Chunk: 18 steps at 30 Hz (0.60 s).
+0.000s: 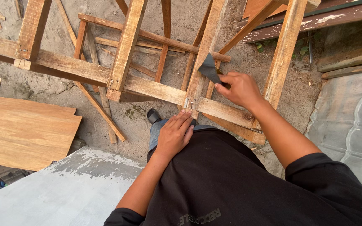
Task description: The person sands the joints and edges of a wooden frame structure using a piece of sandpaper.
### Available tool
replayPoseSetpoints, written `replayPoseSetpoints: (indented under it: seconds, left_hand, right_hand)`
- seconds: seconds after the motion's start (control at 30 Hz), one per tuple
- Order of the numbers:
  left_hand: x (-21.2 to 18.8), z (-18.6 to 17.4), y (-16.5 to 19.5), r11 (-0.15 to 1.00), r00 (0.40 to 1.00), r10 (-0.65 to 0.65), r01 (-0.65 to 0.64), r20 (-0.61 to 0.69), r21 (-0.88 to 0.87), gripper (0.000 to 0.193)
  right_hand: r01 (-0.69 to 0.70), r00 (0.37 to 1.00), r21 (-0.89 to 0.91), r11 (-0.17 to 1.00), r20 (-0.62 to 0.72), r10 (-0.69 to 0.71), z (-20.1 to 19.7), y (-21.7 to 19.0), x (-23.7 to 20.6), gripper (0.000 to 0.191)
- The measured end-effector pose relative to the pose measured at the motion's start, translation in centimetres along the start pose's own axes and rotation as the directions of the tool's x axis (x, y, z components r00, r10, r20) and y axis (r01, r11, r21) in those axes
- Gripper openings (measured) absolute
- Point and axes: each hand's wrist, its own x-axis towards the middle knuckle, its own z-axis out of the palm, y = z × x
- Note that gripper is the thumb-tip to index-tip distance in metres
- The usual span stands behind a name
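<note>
One dark sheet of sandpaper point(209, 68), bent into a rough triangle, is pinched between the fingertips of the right hand point(240, 88). It sits just above an upright slat point(206, 50) of a rough wooden frame point(84, 69), its lower corner under the thumb and its upper corner lifted over the wood. The left hand point(174, 134) grasps nothing: it lies flat, fingers loosely spread, on the person's own thigh, its fingertips close to the near horizontal rail point(227, 112) of the frame. Two small metal nails point(188, 102) stick out where the slat meets that rail.

Beyond the frame lies sandy ground point(47, 86), with thinner wooden strips point(101, 109) leaning or lying under the rails. A dark shoe toe point(153, 115) shows below the rail. To the left, flat wooden boards point(21, 129) are stacked, and a grey, paint-flecked surface point(68, 188) fills the lower left corner. On the right edge is a pale corrugated sheet point(352, 129).
</note>
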Motion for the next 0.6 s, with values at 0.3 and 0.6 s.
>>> replayPoseSetpoints:
  seconds: [0.3, 0.6]
  left_hand:
    - [-0.7, 0.4, -0.2, 0.99, 0.995, 0.061, -0.071, 0.081, 0.124, 0.032]
    - [-1.0, 0.4, -0.2, 0.986, 0.988, 0.066, -0.086, 0.137, 0.145, 0.038]
  right_hand:
    - [-0.074, 0.984, -0.072, 0.995, -0.17, 0.061, -1.3, 1.2, -0.9, 0.033]
    - [-0.053, 0.997, -0.148, 0.988, -0.07, 0.043, -0.5, 1.3, -0.4, 0.036]
